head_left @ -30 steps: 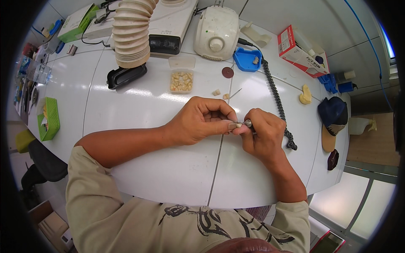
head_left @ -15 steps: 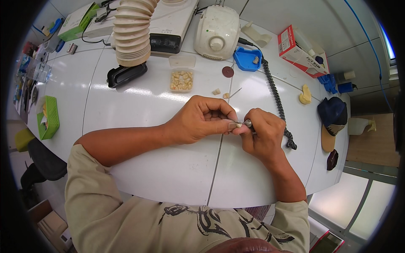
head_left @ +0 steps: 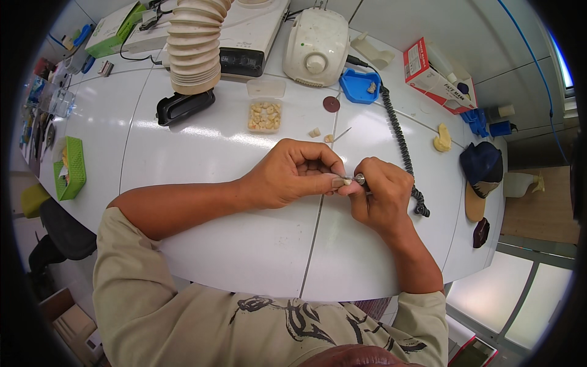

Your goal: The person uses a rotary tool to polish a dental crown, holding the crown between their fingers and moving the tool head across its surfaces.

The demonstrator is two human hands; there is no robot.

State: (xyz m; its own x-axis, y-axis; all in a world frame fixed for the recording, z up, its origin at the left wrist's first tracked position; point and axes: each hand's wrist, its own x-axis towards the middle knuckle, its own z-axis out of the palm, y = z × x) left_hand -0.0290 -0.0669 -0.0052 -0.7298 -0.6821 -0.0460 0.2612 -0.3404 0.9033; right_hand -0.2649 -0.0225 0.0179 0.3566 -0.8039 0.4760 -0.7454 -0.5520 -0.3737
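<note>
Fingers of the left hand (head_left: 287, 177) are clamped on a small pale piece (head_left: 347, 181), held between both hands above the white table (head_left: 226, 257); those of the right hand (head_left: 386, 191) grip a metal-nosed handpiece (head_left: 360, 178) beside it. Far left lies a green-and-white box (head_left: 115, 33), its print too small to read. Rightward, a white machine (head_left: 260, 27) carries tiny marks, a control unit (head_left: 317, 46) shows a green dot, and a red-and-white box (head_left: 431, 79) bears dark printed lettering on its near side.
</note>
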